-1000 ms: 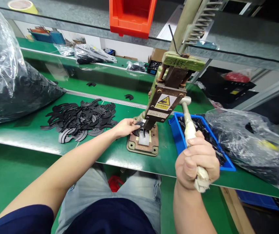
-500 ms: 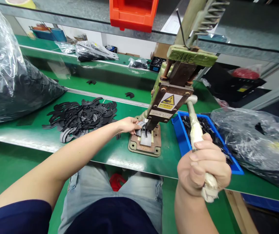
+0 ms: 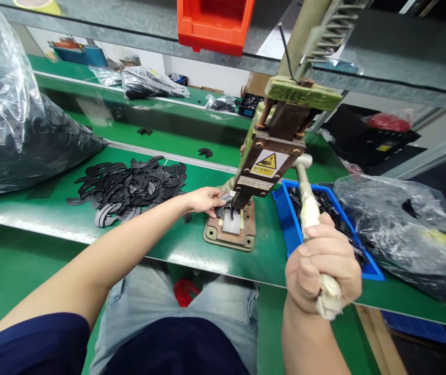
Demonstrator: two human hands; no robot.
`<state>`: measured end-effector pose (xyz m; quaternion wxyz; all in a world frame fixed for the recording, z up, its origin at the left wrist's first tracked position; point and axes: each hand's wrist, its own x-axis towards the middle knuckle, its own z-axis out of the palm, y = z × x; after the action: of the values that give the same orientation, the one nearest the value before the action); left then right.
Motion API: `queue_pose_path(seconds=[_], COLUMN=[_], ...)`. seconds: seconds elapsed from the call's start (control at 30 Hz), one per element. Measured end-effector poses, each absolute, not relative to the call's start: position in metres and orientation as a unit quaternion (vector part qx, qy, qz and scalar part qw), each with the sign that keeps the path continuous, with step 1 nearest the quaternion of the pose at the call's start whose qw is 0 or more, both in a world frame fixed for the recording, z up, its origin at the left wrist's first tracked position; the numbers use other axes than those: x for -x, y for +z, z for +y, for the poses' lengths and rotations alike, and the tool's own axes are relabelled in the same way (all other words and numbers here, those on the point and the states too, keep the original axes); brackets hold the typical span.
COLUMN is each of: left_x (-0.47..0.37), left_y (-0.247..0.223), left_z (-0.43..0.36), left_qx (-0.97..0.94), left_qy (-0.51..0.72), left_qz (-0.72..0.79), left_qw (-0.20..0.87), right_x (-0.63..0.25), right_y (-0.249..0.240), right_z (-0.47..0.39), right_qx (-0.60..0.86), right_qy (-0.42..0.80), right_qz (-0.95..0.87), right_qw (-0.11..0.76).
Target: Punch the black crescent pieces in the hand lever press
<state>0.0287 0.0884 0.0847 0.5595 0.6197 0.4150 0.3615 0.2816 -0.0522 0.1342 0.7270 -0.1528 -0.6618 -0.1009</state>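
Note:
A hand press (image 3: 264, 161) with a yellow warning label stands on the green bench. Its tape-wrapped lever (image 3: 309, 208) is gripped in my right hand (image 3: 324, 260), whose fingers wrap round it. My left hand (image 3: 207, 201) pinches a dark curved piece (image 3: 220, 210) at the left side of the press tool, above the base plate (image 3: 231, 226). The press head partly hides the piece. Left of my left hand lies a pile of black curved pieces (image 3: 132, 187).
A blue bin (image 3: 285, 224) of black parts sits right of the press, beside a clear plastic bag (image 3: 410, 224). A large filled bag (image 3: 20, 135) stands at the left. An orange bin (image 3: 215, 26) hangs over the bench on a shelf.
The lever and my right hand are slightly further left in view. The whole view has shifted a little. My left hand remains at the press tool.

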Motion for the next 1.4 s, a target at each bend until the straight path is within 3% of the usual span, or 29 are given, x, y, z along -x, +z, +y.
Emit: queue_pose_path(seconds=[0.3, 0.53, 0.7, 0.87, 0.97, 1.17, 1.4], left_x=[-0.031, -0.032, -0.036, -0.026, -0.010, -0.002, -0.013], left_y=[0.082, 0.083, 0.084, 0.088, 0.096, 0.115, 0.113], left_z=[0.087, 0.093, 0.085, 0.054, 0.021, -0.045, -0.067], left_qx=[-0.613, -0.545, -0.534, -0.527, -0.541, -0.575, -0.612], left_qy=[0.354, 0.300, 0.322, 0.394, 0.425, 0.413, 0.401], left_qz=[0.458, 0.479, 0.490, 0.445, 0.408, 0.371, 0.387], left_qw=[0.537, 0.620, 0.610, 0.608, 0.600, 0.601, 0.560], right_x=[-0.276, -0.271, -0.265, -0.275, -0.279, -0.234, -0.199], right_y=[0.136, 0.135, 0.191, 0.240, 0.199, 0.071, 0.049], right_z=[-0.049, -0.043, -0.036, -0.036, -0.029, -0.035, -0.052], right_qx=[0.137, 0.129, 0.057, 0.124, 0.167, 0.297, 0.316], right_qy=[-0.098, -0.103, -0.122, -0.026, -0.007, 0.263, 0.312], right_qz=[-0.643, -0.607, -0.597, -0.648, -0.617, -0.697, -0.673], right_qw=[0.747, 0.777, 0.791, 0.751, 0.769, 0.597, 0.591])
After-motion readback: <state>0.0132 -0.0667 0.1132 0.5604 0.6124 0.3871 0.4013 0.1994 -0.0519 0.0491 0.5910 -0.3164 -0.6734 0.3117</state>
